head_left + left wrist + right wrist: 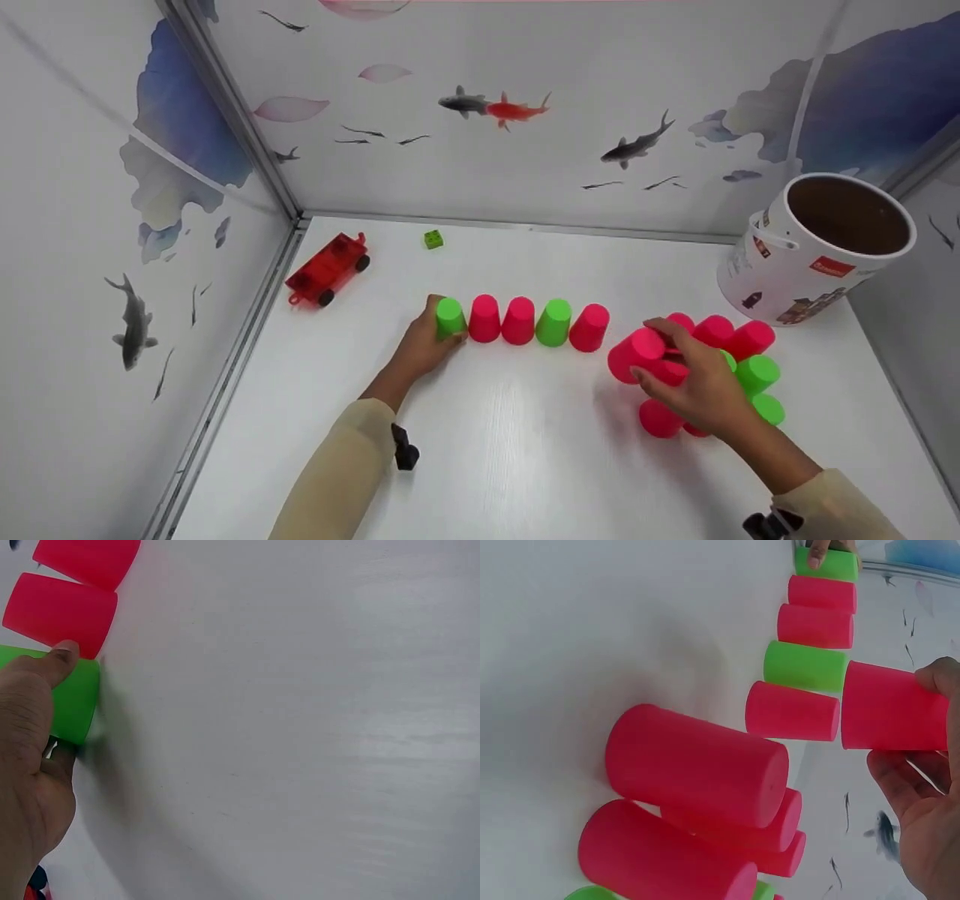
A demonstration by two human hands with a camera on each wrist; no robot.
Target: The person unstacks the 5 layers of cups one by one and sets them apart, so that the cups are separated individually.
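Upside-down cups form a straight row on the table. At its left end my left hand (421, 346) grips a green cup (450, 318), its thumb along the near side in the left wrist view. Beside it stand two pink cups (501, 321), another green cup (554, 324) and a pink cup (590, 328). My right hand (705, 386) holds one more pink cup (892, 709) between thumb and fingers, raised to the right of the row. Partly hidden below that hand stands a group of several pink cups (752, 340) and green cups (759, 373).
A large white bucket (810, 259) with a handle stands at the back right. Far left on the table is a red toy wagon (327, 270) with black wheels, and a small green toy block (433, 239) lies near the back wall. Printed walls border the table.
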